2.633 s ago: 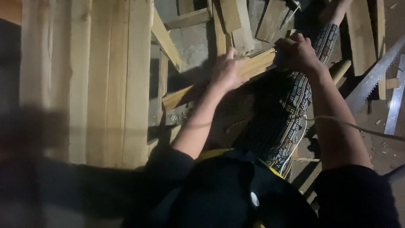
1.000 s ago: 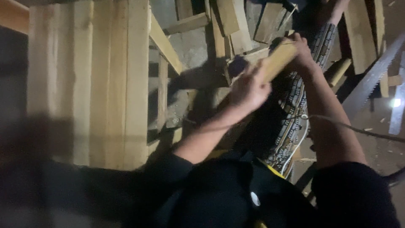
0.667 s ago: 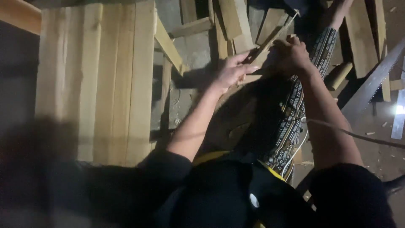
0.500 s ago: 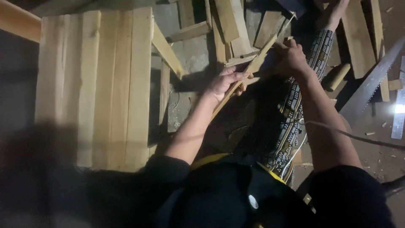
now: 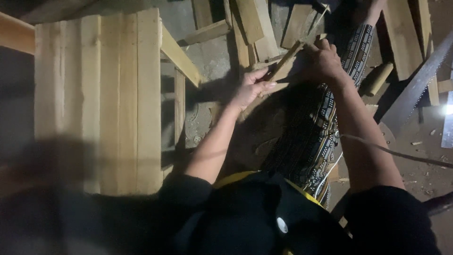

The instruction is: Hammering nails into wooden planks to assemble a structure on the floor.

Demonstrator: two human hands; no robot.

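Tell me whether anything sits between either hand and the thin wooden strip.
Nothing visible does. The left hand and right hand both already grip the wooden strip, which runs tilted between them above the patterned trouser leg. No other piece lies between hands and strip.

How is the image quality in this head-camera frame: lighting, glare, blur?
Head view: dim overall, with the wooden panel lit brightest; a glare spot flares at the right edge; the lower left is dark and smeared; left hand and right hand on the wood strip read fairly sharp.
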